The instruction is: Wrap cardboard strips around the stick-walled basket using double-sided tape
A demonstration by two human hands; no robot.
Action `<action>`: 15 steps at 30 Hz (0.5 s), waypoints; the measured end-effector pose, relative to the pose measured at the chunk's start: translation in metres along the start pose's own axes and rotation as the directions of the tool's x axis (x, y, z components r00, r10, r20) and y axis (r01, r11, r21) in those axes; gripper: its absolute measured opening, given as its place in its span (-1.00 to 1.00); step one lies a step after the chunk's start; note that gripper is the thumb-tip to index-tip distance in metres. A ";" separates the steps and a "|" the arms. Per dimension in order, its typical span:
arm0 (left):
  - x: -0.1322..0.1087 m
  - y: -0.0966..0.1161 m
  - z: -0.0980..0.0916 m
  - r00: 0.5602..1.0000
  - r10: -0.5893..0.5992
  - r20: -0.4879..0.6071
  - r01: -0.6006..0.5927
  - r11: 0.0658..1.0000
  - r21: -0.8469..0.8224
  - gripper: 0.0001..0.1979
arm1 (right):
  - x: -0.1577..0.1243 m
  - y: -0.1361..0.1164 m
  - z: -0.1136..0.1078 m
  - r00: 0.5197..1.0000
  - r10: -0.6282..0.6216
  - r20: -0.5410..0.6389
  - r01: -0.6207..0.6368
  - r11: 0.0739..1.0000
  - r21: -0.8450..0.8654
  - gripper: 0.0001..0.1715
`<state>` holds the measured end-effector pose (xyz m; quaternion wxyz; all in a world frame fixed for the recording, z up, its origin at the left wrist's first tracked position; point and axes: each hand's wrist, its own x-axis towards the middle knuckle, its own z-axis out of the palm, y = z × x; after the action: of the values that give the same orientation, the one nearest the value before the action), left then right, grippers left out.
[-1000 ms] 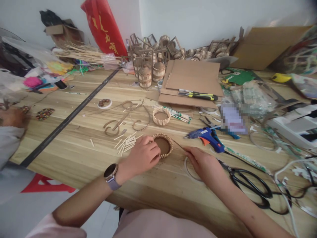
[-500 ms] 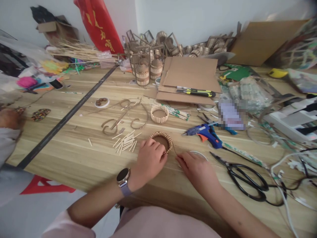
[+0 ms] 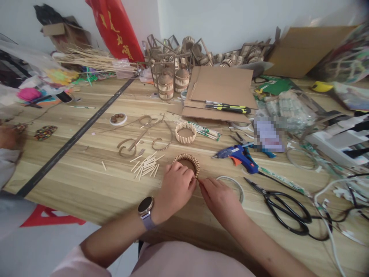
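My left hand [image 3: 177, 186], with a watch [image 3: 146, 206] on its wrist, is closed on the near side of a small round basket wall [image 3: 190, 157] made of short wooden sticks, with a brown base inside. My right hand [image 3: 219, 196] pinches a thin brown strip [image 3: 197, 179] close against the basket's lower right edge; most of the strip is hidden by the fingers. Left of the basket lies a pile of short pale sticks [image 3: 147, 166]. A roll of pale tape [image 3: 241, 190] sits partly behind my right hand. Farther back stands another stick ring [image 3: 186, 133].
A blue glue gun [image 3: 243, 156] and large black scissors [image 3: 284, 209] lie to the right. Cardboard sheets [image 3: 221, 84] carry utility knives [image 3: 227, 107]. Finished stick baskets [image 3: 166, 86] stand behind. A dark metal strip [image 3: 77, 135] crosses the left side, near another person's hand [image 3: 8, 137].
My right hand has moved left, up to the basket's edge, shortening the visible strip. More of the tape roll shows. My left hand keeps its hold on the basket.
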<state>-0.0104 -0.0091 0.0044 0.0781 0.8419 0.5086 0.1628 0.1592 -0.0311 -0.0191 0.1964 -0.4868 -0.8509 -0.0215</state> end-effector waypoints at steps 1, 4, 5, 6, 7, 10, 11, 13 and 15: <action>0.000 0.000 0.000 1.000 -0.002 0.001 0.002 1.000 -0.006 -0.87 | 0.000 0.000 0.000 1.000 0.009 0.015 -0.009 1.000 0.008 -0.66; 0.000 0.002 -0.002 1.000 -0.007 0.015 0.008 1.000 -0.028 -0.87 | 0.000 0.000 0.000 0.998 0.038 0.048 -0.039 0.999 0.017 -0.66; 0.000 0.002 -0.003 1.000 -0.006 0.026 0.007 0.999 -0.036 -0.86 | 0.000 -0.001 -0.001 0.997 0.047 0.054 -0.048 0.999 0.015 -0.67; 0.000 0.002 -0.004 0.999 -0.003 0.041 0.005 0.999 -0.045 -0.85 | 0.001 -0.001 -0.001 0.997 0.055 0.060 -0.056 0.998 0.013 -0.68; 0.000 0.002 -0.006 0.998 0.000 0.057 0.003 0.998 -0.055 -0.85 | 0.001 -0.001 -0.001 0.996 0.061 0.064 -0.062 0.998 0.011 -0.68; 0.002 0.001 -0.009 0.995 0.002 0.098 0.005 0.997 -0.072 -0.85 | 0.003 -0.001 -0.001 0.994 0.075 0.074 -0.076 0.997 0.011 -0.70; 0.003 0.000 -0.010 0.994 0.001 0.112 0.007 0.997 -0.072 -0.85 | 0.004 -0.001 0.000 0.994 0.078 0.079 -0.079 0.997 0.014 -0.70; 0.004 0.000 -0.011 0.991 0.000 0.130 0.008 0.998 -0.064 -0.84 | 0.005 0.000 0.000 0.993 0.081 0.090 -0.083 0.996 0.022 -0.70; 0.004 -0.001 -0.012 0.990 0.006 0.142 0.003 0.998 -0.060 -0.84 | 0.005 0.001 0.000 0.992 0.082 0.101 -0.086 0.996 0.033 -0.70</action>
<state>-0.0133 -0.0053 0.0159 0.1390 0.8489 0.4961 0.1177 0.1575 -0.0265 -0.0171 0.1635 -0.5188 -0.8387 0.0267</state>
